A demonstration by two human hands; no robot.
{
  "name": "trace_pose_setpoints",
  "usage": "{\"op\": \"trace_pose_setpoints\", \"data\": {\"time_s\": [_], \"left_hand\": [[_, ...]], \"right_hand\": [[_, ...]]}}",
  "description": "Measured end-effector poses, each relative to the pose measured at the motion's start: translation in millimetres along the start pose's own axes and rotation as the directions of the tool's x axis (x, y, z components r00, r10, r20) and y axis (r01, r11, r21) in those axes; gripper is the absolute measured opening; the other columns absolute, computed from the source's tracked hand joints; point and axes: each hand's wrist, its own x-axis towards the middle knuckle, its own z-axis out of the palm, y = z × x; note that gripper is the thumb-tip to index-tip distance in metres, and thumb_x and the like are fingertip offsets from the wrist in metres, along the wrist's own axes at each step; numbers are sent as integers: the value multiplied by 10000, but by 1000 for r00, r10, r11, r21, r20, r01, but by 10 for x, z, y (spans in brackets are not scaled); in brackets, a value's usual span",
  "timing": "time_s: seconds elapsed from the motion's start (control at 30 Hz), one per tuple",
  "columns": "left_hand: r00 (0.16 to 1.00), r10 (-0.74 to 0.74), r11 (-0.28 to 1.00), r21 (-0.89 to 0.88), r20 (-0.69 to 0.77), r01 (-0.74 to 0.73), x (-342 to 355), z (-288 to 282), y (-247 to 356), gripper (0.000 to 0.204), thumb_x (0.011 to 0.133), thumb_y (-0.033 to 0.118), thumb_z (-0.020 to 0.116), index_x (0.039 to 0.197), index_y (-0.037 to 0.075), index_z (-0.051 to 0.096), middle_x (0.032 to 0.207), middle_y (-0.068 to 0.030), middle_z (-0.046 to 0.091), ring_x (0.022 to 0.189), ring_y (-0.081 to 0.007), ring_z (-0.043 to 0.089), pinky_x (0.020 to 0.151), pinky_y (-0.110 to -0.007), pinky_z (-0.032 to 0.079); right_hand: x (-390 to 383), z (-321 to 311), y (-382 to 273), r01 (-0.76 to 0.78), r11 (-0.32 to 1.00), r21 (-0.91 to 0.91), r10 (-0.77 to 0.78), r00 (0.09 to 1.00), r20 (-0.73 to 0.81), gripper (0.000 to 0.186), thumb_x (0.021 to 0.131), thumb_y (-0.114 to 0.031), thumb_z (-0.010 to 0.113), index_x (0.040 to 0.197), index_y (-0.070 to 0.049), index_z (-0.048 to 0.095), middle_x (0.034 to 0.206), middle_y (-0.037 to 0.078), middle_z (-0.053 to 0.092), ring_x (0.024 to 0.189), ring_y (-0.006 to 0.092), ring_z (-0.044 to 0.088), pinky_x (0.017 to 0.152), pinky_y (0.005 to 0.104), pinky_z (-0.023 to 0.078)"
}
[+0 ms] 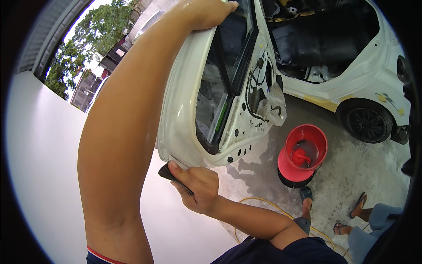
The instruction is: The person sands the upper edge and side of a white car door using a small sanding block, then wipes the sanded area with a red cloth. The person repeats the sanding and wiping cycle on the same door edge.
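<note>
A white car door (182,108) stands open, its inner panel bare with holes and a hanging piece of clear plastic film (276,105). My left arm reaches across it, and my left hand (215,14) is closed over the upper edge of the door, partly cut off by the top of the picture. At the lower corner of the door, my right hand (195,187) pinches a dark folded sheet of sandpaper (169,173) between thumb and fingers. The thumb tip lies close against the door's edge.
A red bucket (323,152) with water and a red cloth (300,157) stands on the wet concrete. Behind it is the white car body (378,77) with yellowish patches. A yellow hose (268,201) curves across the floor. Another person's sandalled feet (358,211) are at right.
</note>
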Motion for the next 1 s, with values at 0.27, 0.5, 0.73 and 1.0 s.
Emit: {"op": "trace_pose_setpoints", "data": {"time_s": [0.27, 0.5, 0.73, 1.0], "left_hand": [[999, 42, 997, 58, -6, -42, -28, -107, 85, 615, 1081, 471, 396, 1342, -46, 605, 1488, -358, 458, 1362, -503, 471, 1187, -515, 332], [990, 94, 995, 33, 102, -98, 2, -119, 95, 607, 1089, 472, 370, 1277, -32, 650, 1300, -317, 633, 1259, -465, 579, 1130, -508, 386], [996, -44, 998, -45, 73, 48, 7, -111, 157, 623, 1092, 466, 363, 1182, -54, 695, 1209, -311, 678, 1161, -480, 632, 1054, -527, 444], [990, 74, 997, 21, 121, -77, 140, 30, 79, 557, 1097, 412, 367, 1203, -19, 702, 1188, -290, 695, 1129, -455, 660, 1018, -531, 472]], "right_hand": [[-108, -16, -147, -163, 948, 274, 201, 973, -115, 337, 944, -45, 716, 1262, 59, 671, 949, 154, 742, 692, 217, 688, 658, 304, 558], [102, 28, -270, -134, 989, 70, 140, 985, -102, 370, 885, -29, 800, 1228, 60, 696, 945, 148, 730, 760, 178, 708, 647, 266, 558], [289, -276, -288, -425, 879, 215, 441, 897, -33, 239, 861, -27, 821, 1087, 24, 765, 909, 121, 741, 752, 141, 663, 681, 237, 541], [403, -462, -326, -522, 852, 44, 513, 849, 128, 241, 930, -123, 796, 1097, 40, 732, 875, 64, 713, 739, 90, 613, 711, 234, 482]]}}
